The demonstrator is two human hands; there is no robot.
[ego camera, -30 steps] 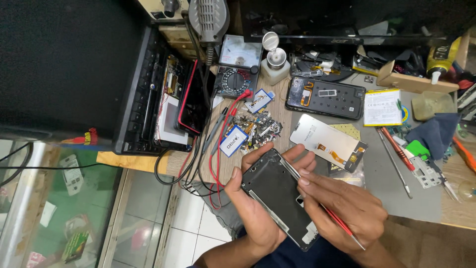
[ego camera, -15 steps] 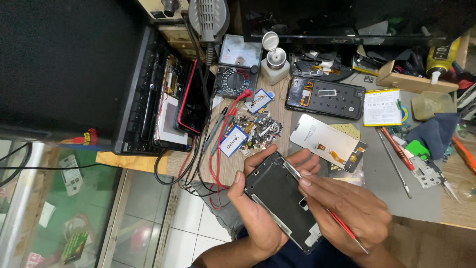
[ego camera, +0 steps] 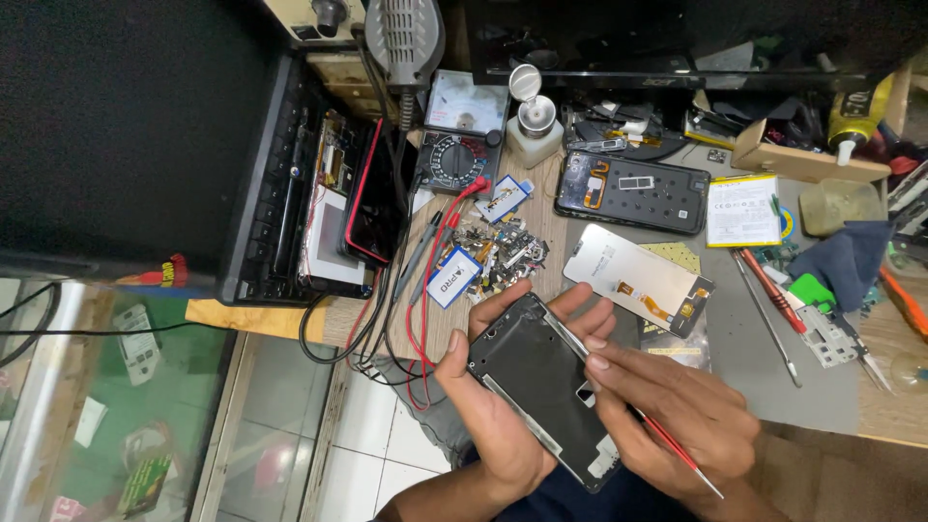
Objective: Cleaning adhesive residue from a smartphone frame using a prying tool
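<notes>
My left hand [ego camera: 493, 425] cradles a black phone frame [ego camera: 541, 387] from below, thumb on its left edge, fingers showing behind its top. My right hand [ego camera: 677, 411] rests on the frame's right side and grips a thin red-handled tool [ego camera: 677, 449] that runs back over the hand towards the lower right. The tool's tip is hidden under the fingers near the frame's right edge.
On the bench lie a white screen panel [ego camera: 638, 280], an opened dark phone body [ego camera: 633, 191], a yellow battery [ego camera: 742, 210], a pile of small metal parts [ego camera: 507, 253], an analogue multimeter [ego camera: 459, 155] with red and black leads, a solvent bottle [ego camera: 532, 130], screwdrivers [ego camera: 768, 300] and a blue cloth [ego camera: 851, 261].
The phone frame has tilted slightly in my hands and my right fingers have shifted a little along its right edge. Everything on the bench stays put.
</notes>
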